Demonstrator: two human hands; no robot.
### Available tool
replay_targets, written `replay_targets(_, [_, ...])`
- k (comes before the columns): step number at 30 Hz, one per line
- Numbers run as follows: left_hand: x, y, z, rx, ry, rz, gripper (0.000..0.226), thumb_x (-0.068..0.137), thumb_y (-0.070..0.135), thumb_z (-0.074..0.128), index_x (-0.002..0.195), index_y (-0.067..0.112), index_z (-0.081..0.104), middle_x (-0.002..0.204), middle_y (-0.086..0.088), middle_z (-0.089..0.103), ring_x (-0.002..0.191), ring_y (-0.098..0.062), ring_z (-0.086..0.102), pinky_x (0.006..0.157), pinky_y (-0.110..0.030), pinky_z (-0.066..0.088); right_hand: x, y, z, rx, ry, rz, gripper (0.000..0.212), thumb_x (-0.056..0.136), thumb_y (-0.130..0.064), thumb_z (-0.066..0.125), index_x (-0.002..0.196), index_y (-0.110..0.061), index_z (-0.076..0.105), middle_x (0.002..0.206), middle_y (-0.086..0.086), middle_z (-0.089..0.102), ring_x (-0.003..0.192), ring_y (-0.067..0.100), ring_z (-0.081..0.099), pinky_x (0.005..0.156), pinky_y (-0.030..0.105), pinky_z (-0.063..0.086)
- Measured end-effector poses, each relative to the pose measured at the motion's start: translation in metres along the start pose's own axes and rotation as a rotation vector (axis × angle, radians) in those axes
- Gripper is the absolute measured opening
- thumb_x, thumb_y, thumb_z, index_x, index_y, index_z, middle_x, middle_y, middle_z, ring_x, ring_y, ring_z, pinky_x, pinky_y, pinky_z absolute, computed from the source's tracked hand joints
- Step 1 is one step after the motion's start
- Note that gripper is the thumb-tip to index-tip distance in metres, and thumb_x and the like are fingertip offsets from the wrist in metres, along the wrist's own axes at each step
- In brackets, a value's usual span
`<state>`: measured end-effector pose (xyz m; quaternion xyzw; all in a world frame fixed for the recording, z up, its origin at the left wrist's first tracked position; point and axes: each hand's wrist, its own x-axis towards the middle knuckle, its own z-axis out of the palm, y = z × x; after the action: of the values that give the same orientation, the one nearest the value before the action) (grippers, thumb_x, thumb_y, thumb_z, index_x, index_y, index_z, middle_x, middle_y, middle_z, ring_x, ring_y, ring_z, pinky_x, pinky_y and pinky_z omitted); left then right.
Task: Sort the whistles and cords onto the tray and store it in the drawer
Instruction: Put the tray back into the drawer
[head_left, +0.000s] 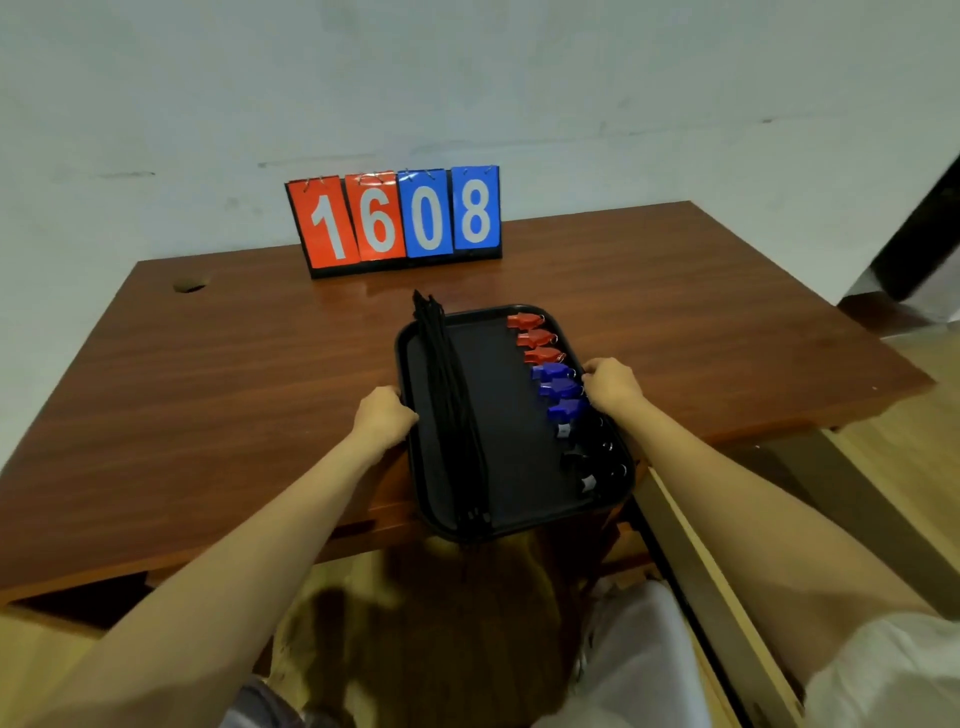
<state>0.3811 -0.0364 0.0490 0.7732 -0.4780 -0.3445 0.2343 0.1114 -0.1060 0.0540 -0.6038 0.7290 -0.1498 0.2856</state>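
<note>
Sorting done: whistles (558, 387) and cords (452, 405) lie on the tray (511, 452) | left hand (382, 415) and right hand (613, 384) grip its sides | tray pokes over the table (208, 364) edge | drawer (727, 597), maybe open, waits.

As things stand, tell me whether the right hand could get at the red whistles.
Probably yes. The right hand grips the tray by its right rim beside the blue whistles; the red whistles lie just beyond along that edge, uncovered. It would have to let go first.
</note>
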Motion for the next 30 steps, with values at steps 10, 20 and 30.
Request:
replay_targets(10, [-0.06,0.05,0.077,-0.122,-0.159,0.063,0.01,0.091,-0.003,0.055,0.096,0.005,0.058,0.107,-0.013,0.064,0.094,-0.029,0.065,0.086,-0.046,0.056,-0.063,0.101,-0.059,0.064,0.137,0.185,0.033,0.098,-0.007,0.04,0.122,-0.006,0.062,0.116,0.015,0.065,0.098,0.029,0.062,0.083,0.036,0.053])
replay_targets(20, [-0.131,0.108,0.172,-0.284,-0.558,0.078,0.041,0.079,-0.007,0.068,0.115,0.004,0.05,0.117,-0.015,0.06,0.096,-0.026,0.066,0.074,-0.034,0.06,-0.131,0.223,-0.135,0.147,0.279,0.36,0.04,0.095,-0.001,0.034,0.123,-0.008,0.061,0.116,0.019,0.064,0.096,0.031,0.06,0.074,0.032,0.043])
replay_targets(30, [-0.207,0.138,0.238,-0.27,-0.822,0.051,0.018,0.093,0.01,0.058,0.105,0.001,0.048,0.098,-0.023,0.062,0.088,-0.032,0.068,0.073,-0.029,0.056,-0.185,0.304,-0.174,0.149,0.344,0.556,0.04,0.097,0.004,0.033,0.128,-0.003,0.057,0.127,0.02,0.058,0.113,0.035,0.057,0.094,0.041,0.047])
